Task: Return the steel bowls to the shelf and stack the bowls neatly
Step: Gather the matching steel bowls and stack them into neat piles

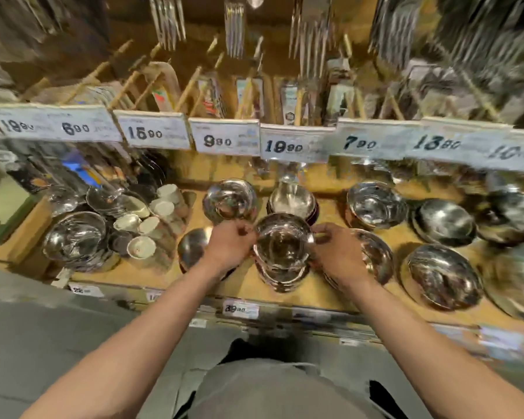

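A: While both hands grip the shiny round steel bowl (282, 241), where does it sit?

B: At the shelf centre, on top of a short stack of like steel bowls (280, 275). The left hand (229, 244) pinches the rim at 9 o'clock; the right hand (335, 249) pinches it at 3 o'clock. Whether the bowl is fully seated in the stack cannot be told.

A: Progress status?

B: Judged well advanced. Other steel bowl stacks (375, 204) stand on the wooden shelf (318, 290) at 12, 2 and 3 o'clock of the held bowl. Remaining: seat this bowl level and release. One steel bowl (192, 246) at 9 o'clock, partly hidden by the left wrist, may need straightening.

A: Materials?

B: Polished, mirror-bright metal, hemispherical, thin-rimmed; likely slippery and prone to rocking. The shelf board is matt, tan, grainy. Pale ceramic cups (152, 220) lie tipped at 9 to 10 o'clock.
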